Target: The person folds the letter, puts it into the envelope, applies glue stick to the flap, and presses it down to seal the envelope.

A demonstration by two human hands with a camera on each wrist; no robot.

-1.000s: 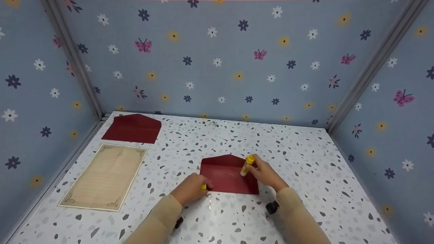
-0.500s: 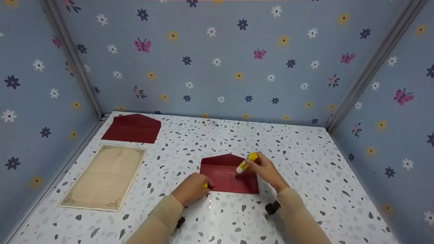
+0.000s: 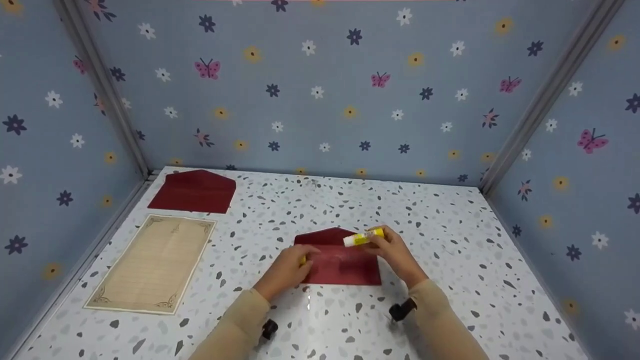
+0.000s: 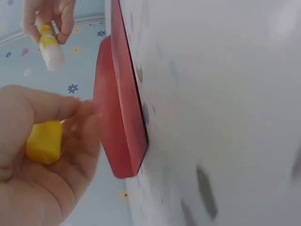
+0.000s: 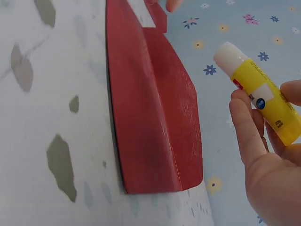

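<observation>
A red envelope (image 3: 345, 270) lies on the speckled table with its flap raised at the far side. My right hand (image 3: 397, 252) grips a yellow-and-white glue stick (image 5: 263, 92) between thumb and fingers. The stick is uncapped and tilted almost level, its white end pointing left and held above the envelope. My left hand (image 3: 286, 267) is over the envelope's left part, fingers curled around a small yellow cap (image 4: 44, 142). In the left wrist view the thumb and fingertips meet beside the envelope; whether they touch it is unclear.
A second red envelope (image 3: 194, 192) lies at the far left. In front of it is a cream sheet with a decorated border (image 3: 152, 265). Black wrist devices hang under both sleeves. Flower-patterned walls (image 3: 320, 90) enclose the table at the back and sides.
The right hand has raised the glue stick off the envelope and turned it from steep to nearly level. My left hand has moved forward from the envelope's near left corner, still holding the cap.
</observation>
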